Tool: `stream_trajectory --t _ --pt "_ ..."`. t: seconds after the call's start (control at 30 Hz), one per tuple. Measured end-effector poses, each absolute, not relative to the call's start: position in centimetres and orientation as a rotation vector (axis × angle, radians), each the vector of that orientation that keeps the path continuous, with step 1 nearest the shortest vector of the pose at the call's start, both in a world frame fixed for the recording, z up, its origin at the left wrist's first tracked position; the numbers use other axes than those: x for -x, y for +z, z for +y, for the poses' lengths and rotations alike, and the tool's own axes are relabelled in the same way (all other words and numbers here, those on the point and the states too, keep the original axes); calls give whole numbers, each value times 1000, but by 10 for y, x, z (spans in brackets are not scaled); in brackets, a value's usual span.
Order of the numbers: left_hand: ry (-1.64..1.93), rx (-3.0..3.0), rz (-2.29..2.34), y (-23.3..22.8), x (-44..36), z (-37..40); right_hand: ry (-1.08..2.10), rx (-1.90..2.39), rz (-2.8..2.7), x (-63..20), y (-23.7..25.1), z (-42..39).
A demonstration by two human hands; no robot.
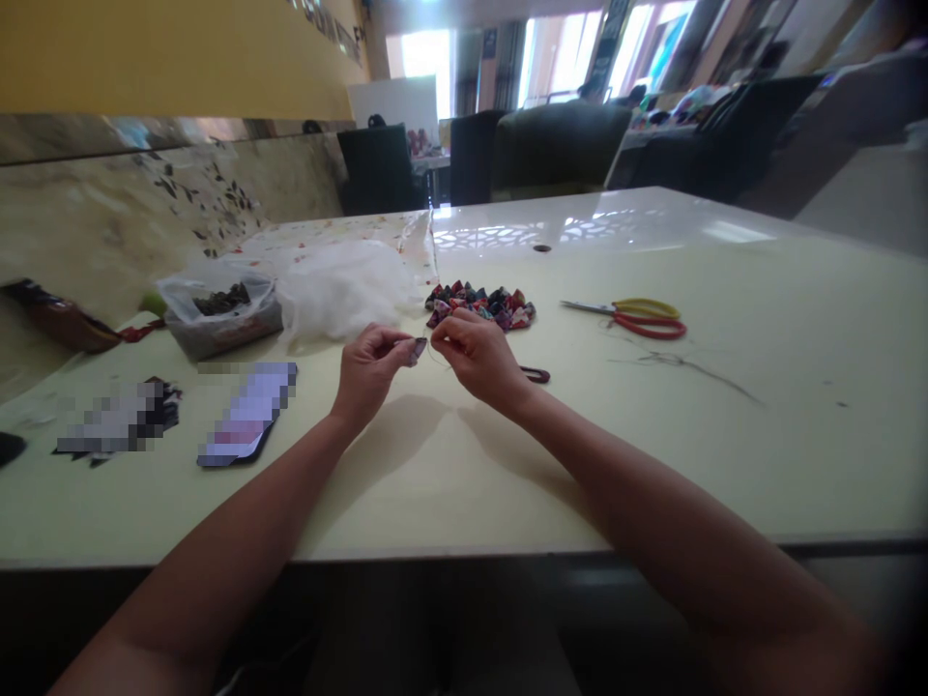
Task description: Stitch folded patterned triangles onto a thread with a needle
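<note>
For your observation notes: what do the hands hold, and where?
The left hand pinches a small fabric piece by its edge; the right hand pinches thin thread beside it.

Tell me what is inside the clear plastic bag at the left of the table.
The plastic bag lies open on the table, with a heap of small dark pieces showing at its mouth. What they are is too blurred to tell; anything beneath them is covered.

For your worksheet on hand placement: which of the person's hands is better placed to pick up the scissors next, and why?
Probably the right hand: the scissors lie on its side of the table, whereas the left hand, pinching a small fabric piece, would have to cross over.
</note>
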State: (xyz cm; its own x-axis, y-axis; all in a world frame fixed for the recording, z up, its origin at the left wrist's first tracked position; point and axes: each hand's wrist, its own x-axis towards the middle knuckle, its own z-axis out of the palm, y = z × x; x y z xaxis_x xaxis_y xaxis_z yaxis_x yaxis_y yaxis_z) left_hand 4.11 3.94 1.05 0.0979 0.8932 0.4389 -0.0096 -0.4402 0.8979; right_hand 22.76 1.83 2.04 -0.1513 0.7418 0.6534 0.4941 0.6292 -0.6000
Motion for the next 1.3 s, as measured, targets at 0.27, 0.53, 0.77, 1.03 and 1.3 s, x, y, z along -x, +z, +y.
stream_trajectory --t 0.27,0.53,0.77,1.03,1.3 --pt "1528 -1760 910 11 -42 39 264 1006 -1852 -226 21 16" --pt "1558 -1894 871 12 -41 38 189 1024 -1874 -224 16 19" --pt "1585 -2095 812 6 -39 43 119 1038 -1917 -221 12 19" --pt "1512 -1863 854 6 -42 40 194 986 -1838 -221 10 21" --pt "1401 -1618 860 8 -42 40 291 911 -1792 -225 10 22"
